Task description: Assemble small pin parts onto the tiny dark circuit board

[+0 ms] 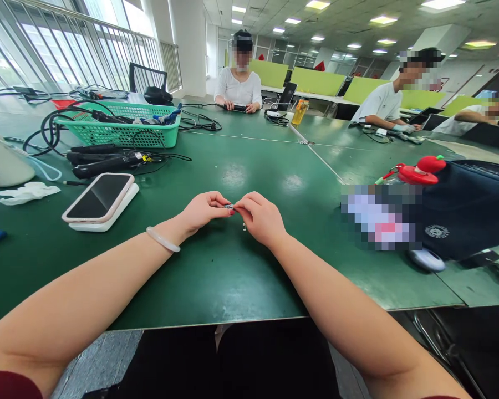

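My left hand (202, 213), with a pale bangle (163, 239) at its wrist, pinches a small silvery-dark object (228, 206) between thumb and fingers. Against the other end of that object, the fingertips of my right hand (260, 218) are closed too. Most of the object is covered by fingers and it is too small to name. Just below the right fingertips lies a tiny light-coloured rectangular piece (244, 226) with a dark centre, on the green tabletop (233, 266).
Left: a phone (102, 197) on a white box (108, 221), black cabled devices (108, 163), a green basket (128, 133), a crumpled tissue (29, 193). Right: a dark bag (474, 205), a mouse (426, 259). A person (239, 88) sits opposite; others sit farther right.
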